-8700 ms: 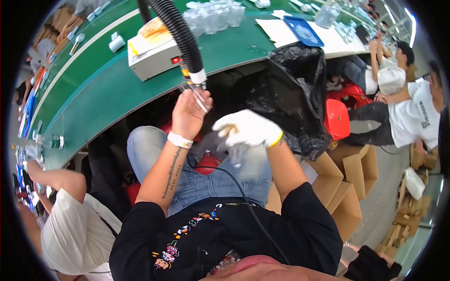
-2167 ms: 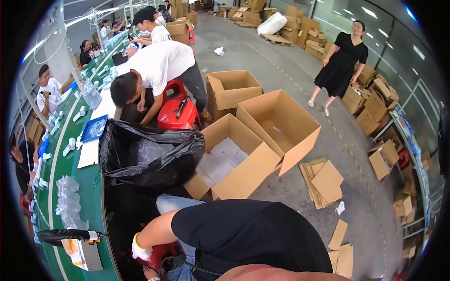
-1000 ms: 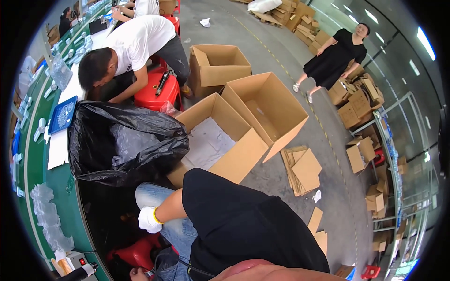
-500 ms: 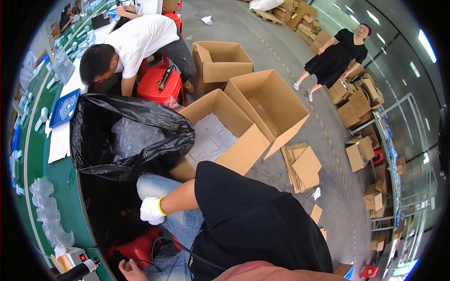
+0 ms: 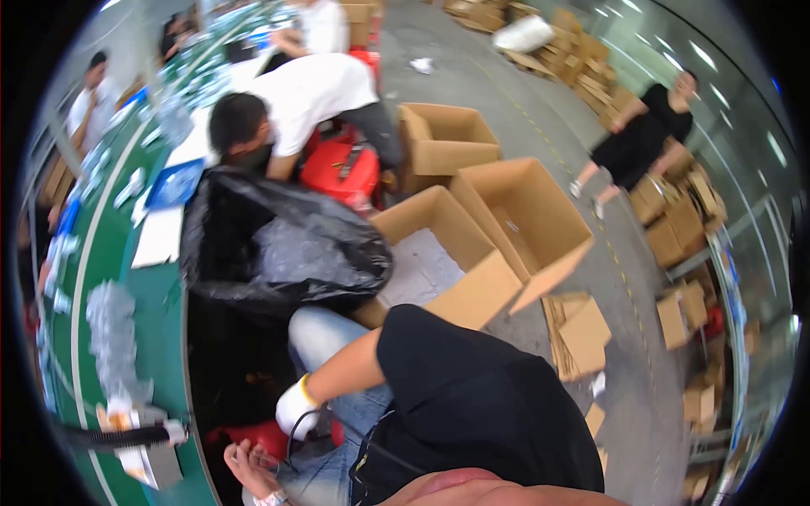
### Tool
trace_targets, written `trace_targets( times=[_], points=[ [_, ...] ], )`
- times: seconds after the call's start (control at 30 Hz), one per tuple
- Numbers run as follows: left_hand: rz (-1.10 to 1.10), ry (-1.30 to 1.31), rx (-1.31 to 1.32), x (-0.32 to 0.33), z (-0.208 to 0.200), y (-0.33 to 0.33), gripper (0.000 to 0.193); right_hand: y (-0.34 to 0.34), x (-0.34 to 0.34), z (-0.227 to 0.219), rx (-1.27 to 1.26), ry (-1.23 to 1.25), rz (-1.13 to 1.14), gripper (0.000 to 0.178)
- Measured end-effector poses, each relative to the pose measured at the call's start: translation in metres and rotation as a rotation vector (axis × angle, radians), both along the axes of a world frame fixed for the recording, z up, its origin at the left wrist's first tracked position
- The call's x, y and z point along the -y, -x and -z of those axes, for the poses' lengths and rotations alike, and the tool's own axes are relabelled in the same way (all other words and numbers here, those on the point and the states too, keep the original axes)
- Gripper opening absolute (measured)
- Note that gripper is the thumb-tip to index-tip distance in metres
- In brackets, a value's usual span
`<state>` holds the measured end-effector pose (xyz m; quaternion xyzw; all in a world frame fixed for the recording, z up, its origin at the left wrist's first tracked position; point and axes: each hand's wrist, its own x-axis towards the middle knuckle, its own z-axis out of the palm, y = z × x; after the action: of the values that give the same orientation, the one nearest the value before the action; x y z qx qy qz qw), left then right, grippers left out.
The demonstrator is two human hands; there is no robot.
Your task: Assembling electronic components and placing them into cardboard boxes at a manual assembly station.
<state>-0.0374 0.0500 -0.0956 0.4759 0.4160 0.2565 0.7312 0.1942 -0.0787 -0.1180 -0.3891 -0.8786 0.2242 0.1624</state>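
My right hand [image 5: 295, 407], in a white glove with a yellow cuff edge, is low over my jeans [image 5: 325, 346]. A dark cable [image 5: 293, 443] loops right beside the glove; whether the fingers hold it is blurred. Below it, my bare left hand [image 5: 251, 469] shows a light band at the wrist. Its fingers are loosely bent and apart, with nothing visible in them. Close to both hands is a red surface [image 5: 263, 437], partly hidden under the bench edge.
Left of me runs a green workbench [image 5: 164, 325] with crumpled clear plastic [image 5: 112, 337] and a blue tray [image 5: 175, 184]. A black bag [image 5: 211, 291] and open cartons [image 5: 540, 219] stand ahead. A person in white [image 5: 312, 88] bends beside a red stool [image 5: 354, 181]; another person [image 5: 645, 139] stands at right.
The gloved right hand has come down, nearer the left hand and the cable. More of my left hand and wrist shows. The whole view has shifted, moving the surroundings rightward and down.
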Motion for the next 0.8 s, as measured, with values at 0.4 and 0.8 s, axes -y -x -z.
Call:
trace_targets(
  times=[0.4, 0.8],
  points=[
    [-0.154, -0.575, -0.186, 0.027, 0.005, 0.008, 0.032, -0.052, 0.011, 0.080, -0.610, 0.857, 0.718, 0.028],
    [-0.134, -0.315, 0.081, 0.042, -0.029, -0.073, 0.042, 0.009, -0.043, -0.033, -1.102, 0.812, 0.360, 0.038]
  ],
)
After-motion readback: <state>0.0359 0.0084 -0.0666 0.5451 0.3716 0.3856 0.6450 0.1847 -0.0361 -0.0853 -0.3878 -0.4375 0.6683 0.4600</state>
